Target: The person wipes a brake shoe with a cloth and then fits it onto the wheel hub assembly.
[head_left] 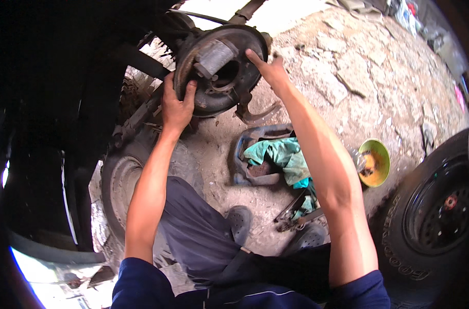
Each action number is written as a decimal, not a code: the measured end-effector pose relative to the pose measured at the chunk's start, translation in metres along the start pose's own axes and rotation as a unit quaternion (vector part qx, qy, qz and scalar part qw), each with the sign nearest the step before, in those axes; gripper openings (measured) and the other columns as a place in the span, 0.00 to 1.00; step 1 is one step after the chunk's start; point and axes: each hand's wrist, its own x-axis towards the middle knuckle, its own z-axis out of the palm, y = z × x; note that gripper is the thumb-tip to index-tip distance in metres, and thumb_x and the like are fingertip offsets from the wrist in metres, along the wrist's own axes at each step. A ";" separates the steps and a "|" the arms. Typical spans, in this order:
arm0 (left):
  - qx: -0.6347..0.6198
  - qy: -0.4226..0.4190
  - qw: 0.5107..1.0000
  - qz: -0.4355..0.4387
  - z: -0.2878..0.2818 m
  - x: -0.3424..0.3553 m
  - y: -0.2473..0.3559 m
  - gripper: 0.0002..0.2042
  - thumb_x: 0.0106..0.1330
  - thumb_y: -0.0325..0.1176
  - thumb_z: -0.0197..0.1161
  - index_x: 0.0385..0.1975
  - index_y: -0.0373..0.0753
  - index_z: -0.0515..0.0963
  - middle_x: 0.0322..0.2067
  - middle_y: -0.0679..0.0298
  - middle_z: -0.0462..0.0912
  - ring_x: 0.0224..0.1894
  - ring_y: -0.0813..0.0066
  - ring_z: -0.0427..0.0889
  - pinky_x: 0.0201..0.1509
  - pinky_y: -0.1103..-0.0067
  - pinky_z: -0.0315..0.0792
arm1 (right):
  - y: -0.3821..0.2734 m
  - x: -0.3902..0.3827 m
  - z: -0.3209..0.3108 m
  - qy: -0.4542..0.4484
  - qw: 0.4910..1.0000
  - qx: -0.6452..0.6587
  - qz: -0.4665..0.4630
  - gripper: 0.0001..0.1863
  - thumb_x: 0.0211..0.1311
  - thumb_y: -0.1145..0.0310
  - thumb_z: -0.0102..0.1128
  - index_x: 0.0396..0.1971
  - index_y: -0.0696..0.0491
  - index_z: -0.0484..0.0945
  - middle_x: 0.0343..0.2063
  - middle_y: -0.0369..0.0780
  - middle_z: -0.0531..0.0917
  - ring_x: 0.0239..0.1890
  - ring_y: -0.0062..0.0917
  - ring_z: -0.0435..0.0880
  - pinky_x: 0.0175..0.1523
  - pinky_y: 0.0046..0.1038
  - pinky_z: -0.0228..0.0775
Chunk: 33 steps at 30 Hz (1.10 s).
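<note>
A round dark brake backing plate (225,95) is in front of me at the top of the view. A grey metal cylinder (216,58) sits on its face, above a dark central hole. My left hand (178,105) is closed round the plate's left edge, thumb on the near face. On the opposite edge, my right hand (271,71) has its thumb laid against the face, with the other fingers mostly hidden behind the rim. Below the plate's lower right edge is a curved metal piece (259,115) resembling a brake shoe.
On the ground below stands a cut-open plastic container (240,154) with green rags (283,154). Metal tools (296,219) lie near my shoes. A green bowl (383,159) is to the right, beyond a large tyre (399,242). Another tyre (111,180) lies left, beside the dark vehicle body (38,154).
</note>
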 end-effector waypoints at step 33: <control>-0.014 -0.061 0.998 -0.030 -0.031 0.007 -0.019 0.18 0.71 0.45 0.55 0.40 0.32 0.72 0.27 0.58 0.79 0.30 0.74 0.74 0.36 0.76 0.69 | -0.012 -0.008 0.012 0.029 0.992 -0.040 -0.118 0.53 0.41 0.25 0.60 0.46 0.67 0.75 0.41 0.53 0.83 0.47 0.41 0.82 0.53 0.36 0.72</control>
